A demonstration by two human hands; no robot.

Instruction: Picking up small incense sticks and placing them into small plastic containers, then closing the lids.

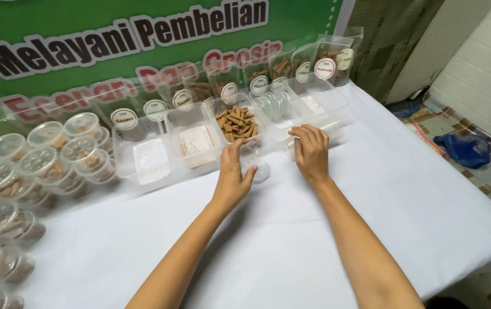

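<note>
My left hand [233,176] rests on the white tablecloth [291,240], fingers apart, touching a small clear round lid or cup [258,170] just to its right. My right hand [311,151] lies with fingers curled at the front wall of a clear plastic box [327,114]; whether it grips anything I cannot tell. Beyond the left hand stands a clear box of brown cone-shaped pieces [236,123]. A box with stacked clear round lids [274,105] sits to the right of that one.
Two more clear boxes [142,157] stand at the left of the row. Many small lidded round cups [45,166] with brown pieces crowd the left side. Labelled pouches [260,80] lean against a green banner [85,34]. The table edge drops to a tiled floor [474,160] at right.
</note>
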